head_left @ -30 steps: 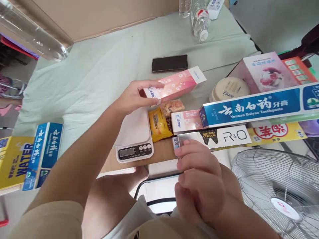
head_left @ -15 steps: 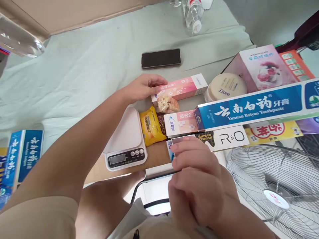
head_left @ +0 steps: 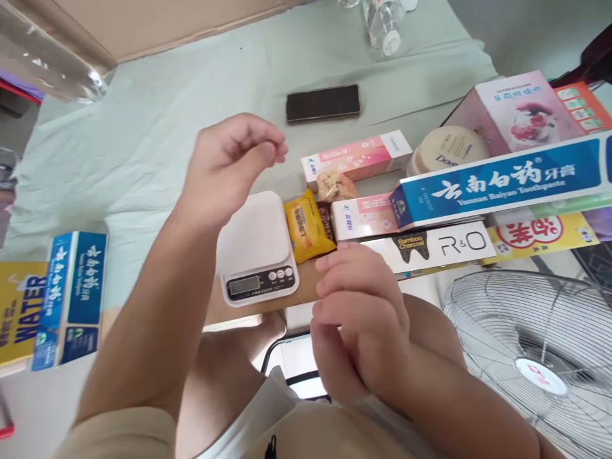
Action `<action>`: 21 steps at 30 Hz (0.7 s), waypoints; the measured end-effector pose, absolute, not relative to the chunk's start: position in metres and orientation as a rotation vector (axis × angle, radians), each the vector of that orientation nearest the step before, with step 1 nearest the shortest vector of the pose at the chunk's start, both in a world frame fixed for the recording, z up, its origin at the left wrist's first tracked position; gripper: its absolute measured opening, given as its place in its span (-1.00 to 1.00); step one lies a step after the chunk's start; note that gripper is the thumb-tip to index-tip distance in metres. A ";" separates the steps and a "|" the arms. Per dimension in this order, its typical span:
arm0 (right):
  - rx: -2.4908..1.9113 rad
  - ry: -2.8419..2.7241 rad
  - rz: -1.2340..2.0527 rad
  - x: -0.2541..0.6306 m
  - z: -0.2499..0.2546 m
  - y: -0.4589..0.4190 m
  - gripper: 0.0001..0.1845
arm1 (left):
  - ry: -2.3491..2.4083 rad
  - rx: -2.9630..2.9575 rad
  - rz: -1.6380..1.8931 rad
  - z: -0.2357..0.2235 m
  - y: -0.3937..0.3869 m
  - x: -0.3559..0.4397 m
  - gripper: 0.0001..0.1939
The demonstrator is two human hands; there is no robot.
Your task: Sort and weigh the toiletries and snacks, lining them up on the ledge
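Observation:
My left hand (head_left: 234, 162) is raised above the white kitchen scale (head_left: 253, 229), its fingers curled toward the thumb and nothing visible in them. The pink-and-white toothpaste box (head_left: 356, 156) lies to its right, apart from it. In front of my body, my right hand (head_left: 366, 312) is loosely closed, thumb close to the index finger, with no object showing. Beyond its fingertips are a white R&O Bamboo Charcoal box (head_left: 459, 245) and a second pink-and-white box (head_left: 361, 217). A yellow snack packet (head_left: 310, 226) and a clear-wrapped snack (head_left: 336, 185) lie beside the scale.
A blue Yunnan Baiyao toothpaste box (head_left: 507, 185) overlaps other boxes at right, near a Dove tub (head_left: 449, 150). A phone (head_left: 323, 104) lies behind. More blue boxes (head_left: 71, 299) stand at left. A wire-caged fan (head_left: 530, 344) sits at lower right.
My left hand has let go of the far pink-and-white toothpaste box and moved up and left, over the scale. My right hand stays low. The view has shifted slightly left.

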State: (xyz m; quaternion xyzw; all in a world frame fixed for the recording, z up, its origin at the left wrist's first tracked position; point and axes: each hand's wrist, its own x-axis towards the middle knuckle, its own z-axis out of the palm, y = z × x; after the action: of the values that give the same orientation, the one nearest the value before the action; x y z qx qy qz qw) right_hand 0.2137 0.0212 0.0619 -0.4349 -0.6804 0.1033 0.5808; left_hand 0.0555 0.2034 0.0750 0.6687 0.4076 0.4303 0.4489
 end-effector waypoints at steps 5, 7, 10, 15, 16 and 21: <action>-0.760 -1.548 0.235 0.168 0.045 0.025 -0.74 | 1.125 1.451 1.478 0.085 0.091 -0.024 -0.77; -0.731 -1.655 0.274 0.149 0.036 0.020 -0.73 | 1.281 1.299 1.590 0.078 0.054 -0.055 -0.75; -0.720 -1.800 0.345 0.118 0.025 0.009 -0.71 | 1.494 1.093 1.757 0.063 0.020 -0.099 -0.75; -0.908 -2.072 0.605 0.057 0.021 -0.009 -0.72 | 1.755 0.949 1.708 0.051 0.002 -0.158 -0.68; -0.965 -2.122 0.681 0.043 0.022 -0.011 -0.71 | 1.801 0.943 1.668 0.052 0.000 -0.165 -0.68; -1.027 -2.342 0.953 -0.029 0.030 0.001 -0.56 | 1.927 0.924 1.615 0.060 -0.013 -0.195 -0.67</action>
State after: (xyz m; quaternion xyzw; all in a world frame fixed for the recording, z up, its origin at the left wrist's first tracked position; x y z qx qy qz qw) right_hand -0.0288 0.0009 0.0296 -0.3683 -0.8400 0.3418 0.2049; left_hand -0.1950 -0.0127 0.0598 0.3358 0.7002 0.5868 0.2295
